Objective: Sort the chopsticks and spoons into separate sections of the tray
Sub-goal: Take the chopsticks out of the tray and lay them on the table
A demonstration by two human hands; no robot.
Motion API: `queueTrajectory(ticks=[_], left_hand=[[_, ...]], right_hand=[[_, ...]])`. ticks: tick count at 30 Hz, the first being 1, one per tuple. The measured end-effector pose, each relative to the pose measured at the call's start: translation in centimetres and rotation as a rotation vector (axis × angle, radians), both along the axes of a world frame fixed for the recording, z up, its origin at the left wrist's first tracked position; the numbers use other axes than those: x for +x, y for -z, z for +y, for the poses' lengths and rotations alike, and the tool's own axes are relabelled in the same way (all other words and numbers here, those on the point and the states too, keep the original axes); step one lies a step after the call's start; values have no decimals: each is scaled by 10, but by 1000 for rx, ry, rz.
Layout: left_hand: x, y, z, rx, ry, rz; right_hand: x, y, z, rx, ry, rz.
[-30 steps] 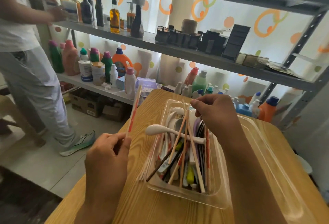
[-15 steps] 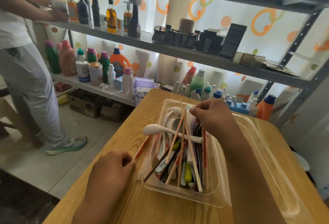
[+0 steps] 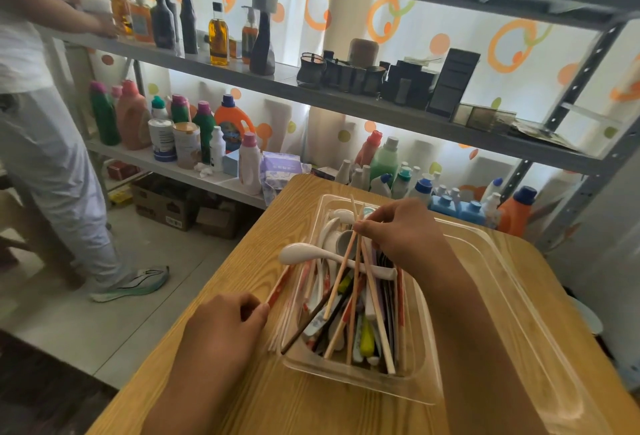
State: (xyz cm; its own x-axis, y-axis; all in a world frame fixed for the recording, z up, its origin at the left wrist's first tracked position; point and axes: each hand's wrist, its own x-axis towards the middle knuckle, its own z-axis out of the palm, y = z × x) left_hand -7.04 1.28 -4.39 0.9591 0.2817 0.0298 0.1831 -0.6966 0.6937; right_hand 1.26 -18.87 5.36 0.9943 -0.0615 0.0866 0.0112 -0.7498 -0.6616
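On the wooden table (image 3: 221, 296) sits a clear tray (image 3: 429, 386), its narrow left section crammed with chopsticks (image 3: 375, 306) and spoons lying mostly lengthwise, front to back. A white spoon (image 3: 311, 253) lies crosswise over the pile, bowl to the left. The right hand (image 3: 405, 237) pinches the far ends of several wooden chopsticks, which slant toward the near rim. The left hand (image 3: 221, 330) grips a red-and-white wrapped chopstick (image 3: 278, 287) low beside the tray's left wall, its tip pointing away and right, fingers (image 3: 252, 310) curled round it. The tray's wide right section (image 3: 519, 313) offers open room; bare table lies near the left edge.
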Motion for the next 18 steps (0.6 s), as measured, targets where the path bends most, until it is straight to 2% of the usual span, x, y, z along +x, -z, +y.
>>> queueTrajectory(ticks=[5, 13, 18], left_hand=[[1, -3, 1, -37, -115, -51], [-1, -6, -3, -87, -113, -146], [-4, -13, -5, -160, -128, -251]], right_hand=[[1, 2, 4, -23, 31, -4], [1, 9, 12, -154, 83, -67], [-1, 2, 11, -42, 72, -77]])
